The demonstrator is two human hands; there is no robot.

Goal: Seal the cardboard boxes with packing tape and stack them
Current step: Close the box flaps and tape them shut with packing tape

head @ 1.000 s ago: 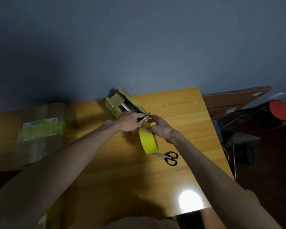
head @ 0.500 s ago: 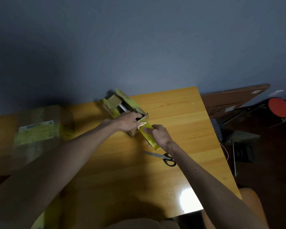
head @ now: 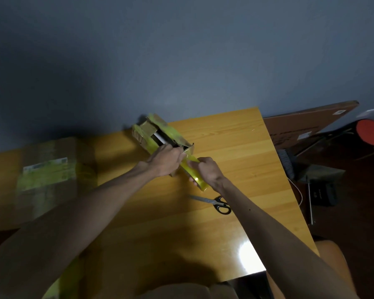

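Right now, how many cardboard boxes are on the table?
2: a small box at the table's far edge and a larger taped box at left. Another may lie at the frame's bottom, unclear.

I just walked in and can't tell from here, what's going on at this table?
A person is taping a small box on the table. The left hand holds its near end; the right hand grips the yellow tape roll, a strip running to the box. The box top gapes, something white showing inside. Scissors lie nearby, and a big taped box sits at the left.
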